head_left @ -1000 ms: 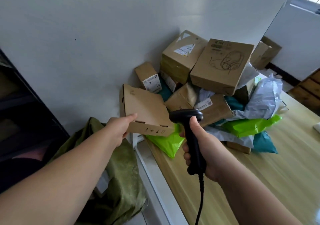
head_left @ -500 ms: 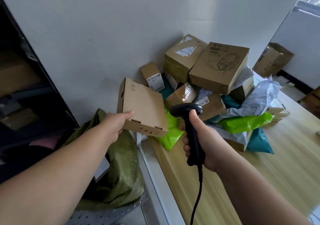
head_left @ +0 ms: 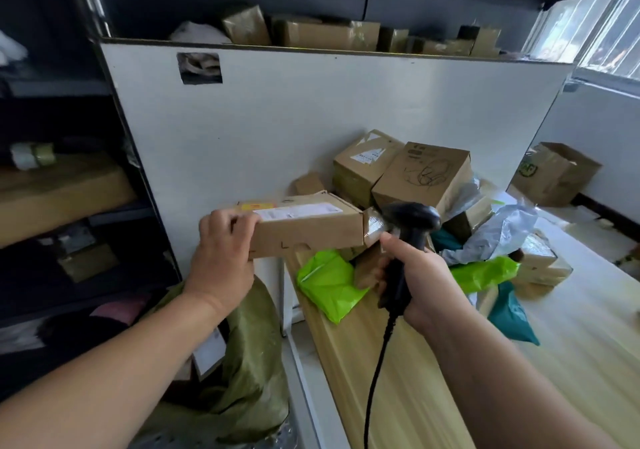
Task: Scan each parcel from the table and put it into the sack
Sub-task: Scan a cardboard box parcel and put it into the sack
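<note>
So, the left hand [head_left: 221,258] is flipping the flat box [head_left: 304,232]: 1 second ago its plain underside was facing the camera, and now it's lying level with the shipping label [head_left: 298,211] on top. The fingers are curling over the box's left end, holding it in the air by the table [head_left: 398,396] edge, with the sack [head_left: 249,362] down below. The right hand [head_left: 420,275] is gripping the scanner [head_left: 412,220] tight, its head sitting just beside the box's right end. I'm guessing the scan is coming next, then the drop. The pile of parcels [head_left: 422,175] is still waiting on the table.
</note>
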A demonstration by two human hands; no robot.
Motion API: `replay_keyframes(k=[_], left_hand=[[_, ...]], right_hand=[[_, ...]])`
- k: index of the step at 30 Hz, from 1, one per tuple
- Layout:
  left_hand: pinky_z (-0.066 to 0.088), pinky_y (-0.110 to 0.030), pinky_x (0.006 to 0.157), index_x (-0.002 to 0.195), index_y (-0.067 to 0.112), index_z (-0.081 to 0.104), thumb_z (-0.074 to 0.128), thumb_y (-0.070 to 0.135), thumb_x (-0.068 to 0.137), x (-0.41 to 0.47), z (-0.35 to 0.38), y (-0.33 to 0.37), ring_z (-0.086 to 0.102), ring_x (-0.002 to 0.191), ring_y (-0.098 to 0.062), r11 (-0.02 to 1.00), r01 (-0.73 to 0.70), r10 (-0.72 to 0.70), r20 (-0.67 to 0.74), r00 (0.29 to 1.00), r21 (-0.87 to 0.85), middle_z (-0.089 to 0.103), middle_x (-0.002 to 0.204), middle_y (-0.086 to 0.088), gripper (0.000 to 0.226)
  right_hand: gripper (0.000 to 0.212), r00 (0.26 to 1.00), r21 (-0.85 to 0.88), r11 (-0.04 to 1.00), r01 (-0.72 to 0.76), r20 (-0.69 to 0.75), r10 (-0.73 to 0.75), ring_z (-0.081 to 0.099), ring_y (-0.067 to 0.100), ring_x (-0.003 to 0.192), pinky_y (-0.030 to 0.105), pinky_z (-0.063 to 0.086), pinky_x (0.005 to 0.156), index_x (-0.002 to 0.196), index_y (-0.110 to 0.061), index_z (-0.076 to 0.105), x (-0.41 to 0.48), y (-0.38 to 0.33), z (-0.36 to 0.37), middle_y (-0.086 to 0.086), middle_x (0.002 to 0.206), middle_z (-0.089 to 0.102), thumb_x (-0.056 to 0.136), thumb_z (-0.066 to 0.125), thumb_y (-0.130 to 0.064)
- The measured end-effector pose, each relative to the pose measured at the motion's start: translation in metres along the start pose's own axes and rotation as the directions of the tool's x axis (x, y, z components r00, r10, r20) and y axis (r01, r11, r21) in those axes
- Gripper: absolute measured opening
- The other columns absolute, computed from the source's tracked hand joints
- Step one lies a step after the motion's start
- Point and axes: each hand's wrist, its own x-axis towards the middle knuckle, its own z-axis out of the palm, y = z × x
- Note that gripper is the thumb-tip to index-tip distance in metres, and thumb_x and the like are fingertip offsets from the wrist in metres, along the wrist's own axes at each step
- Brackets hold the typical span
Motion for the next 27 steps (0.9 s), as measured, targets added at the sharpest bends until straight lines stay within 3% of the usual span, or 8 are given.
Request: replay_keyframes(k=[9,13,17,20,22,24,26,27], left_hand=[[0.053,-0.049,0.073,0.112,0.013,0.042,0.071,-0.018,0.051,-0.016,-0.03,0.038,0.035,0.091,-0.032,0.922,-0.354,0.383,-0.238,0.892,0.158,0.032,0.104,-0.01,0.074],[0.053,-0.048,0.072,0.112,0.012,0.044,0.066,-0.018,0.049,-0.018,-0.025,0.063,0.036,0.092,-0.031,0.908,-0.389,0.419,-0.304,0.855,0.159,0.033,0.103,-0.01,0.073],[0.053,-0.046,0.074,0.113,0.014,0.045,0.076,-0.015,0.044,-0.019,-0.021,0.08,0.037,0.095,-0.031,0.905,-0.408,0.426,-0.271,0.863,0.12,0.034,0.105,-0.009,0.082],[0.045,-0.045,0.091,0.124,0.017,0.036,0.093,0.03,0.045,-0.024,-0.017,0.093,0.034,0.11,-0.028,0.936,-0.351,0.343,-0.144,0.928,-0.034,0.032,0.12,-0.008,0.099],[0.03,-0.037,0.106,0.138,0.021,0.022,0.073,0.074,0.047,-0.028,-0.018,0.106,0.027,0.128,-0.02,0.95,-0.114,0.12,0.003,0.993,-0.292,0.024,0.137,-0.005,0.117],[0.028,-0.038,0.11,0.145,0.023,0.014,0.054,0.093,0.042,-0.027,-0.023,0.122,0.031,0.132,-0.015,0.694,0.327,-0.204,0.261,0.944,-0.642,0.024,0.145,0.001,0.131],[0.05,-0.044,0.088,0.14,0.022,0.027,0.055,0.09,0.045,-0.019,-0.027,0.133,0.056,0.115,-0.021,0.237,0.65,-0.35,0.561,0.75,-0.722,0.047,0.137,-0.003,0.12],[0.054,-0.041,0.073,0.134,0.02,0.037,0.057,0.083,0.052,-0.015,-0.029,0.137,0.062,0.102,-0.024,0.096,0.71,-0.343,0.646,0.682,-0.698,0.057,0.126,-0.007,0.105]], right_hand=[[0.035,0.999,0.156,0.987,-0.038,-0.007,0.039,0.051,0.016,0.046,0.026,0.044,0.041,0.103,-0.011,0.062,-0.017,-0.011,-0.027,0.002,0.063,0.055,0.082,0.079,-0.033],[0.046,0.996,0.101,0.993,-0.063,-0.062,0.069,0.062,0.026,0.067,0.029,0.051,0.047,0.109,-0.018,0.066,-0.025,-0.02,-0.037,0.009,0.098,0.071,0.074,0.083,-0.042],[0.048,0.993,0.191,0.978,-0.087,-0.063,0.101,0.068,0.03,0.081,0.031,0.052,0.053,0.113,-0.013,0.065,-0.031,-0.027,-0.054,0.011,0.107,0.073,0.074,0.085,-0.033],[0.046,0.988,0.216,0.974,-0.065,-0.122,0.093,0.07,0.027,0.09,0.03,0.054,0.057,0.111,-0.013,0.065,-0.034,-0.029,-0.067,0.009,0.105,0.073,0.073,0.086,-0.031],[0.042,0.983,0.249,0.967,-0.05,-0.158,0.092,0.07,0.025,0.087,0.028,0.055,0.054,0.107,-0.014,0.064,-0.037,-0.032,-0.075,0.009,0.102,0.072,0.074,0.085,-0.03],[0.042,0.979,0.277,0.96,-0.037,-0.182,0.091,0.07,0.025,0.087,0.028,0.057,0.055,0.106,-0.014,0.063,-0.039,-0.033,-0.081,0.009,0.103,0.072,0.075,0.084,-0.031],[0.042,0.976,0.287,0.958,-0.026,-0.199,0.086,0.07,0.026,0.09,0.029,0.058,0.059,0.106,-0.015,0.061,-0.04,-0.034,-0.086,0.008,0.104,0.071,0.075,0.084,-0.031],[0.041,0.976,0.28,0.96,-0.017,-0.203,0.077,0.07,0.026,0.089,0.03,0.059,0.06,0.105,-0.015,0.061,-0.04,-0.033,-0.088,0.008,0.104,0.071,0.076,0.084,-0.031]])
